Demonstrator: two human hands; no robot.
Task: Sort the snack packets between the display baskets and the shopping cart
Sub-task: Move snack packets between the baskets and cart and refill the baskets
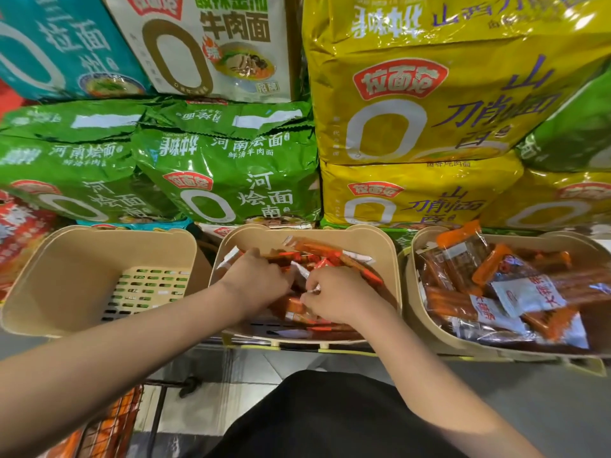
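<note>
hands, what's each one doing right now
Left hand: fingers curled round packets in the middle basket.
Right hand: fingers pinch a packet in the same basket.

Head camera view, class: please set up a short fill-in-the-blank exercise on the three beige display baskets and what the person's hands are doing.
1. Both hands, the left hand and the right hand, reach into the ____ basket.
2. The left basket holds ____ packets.
3. The snack packets under the hands are mostly ____ in colour.
4. The noodle bags stacked directly behind the middle basket are ____.

Missing words: middle; no; orange; green
</note>
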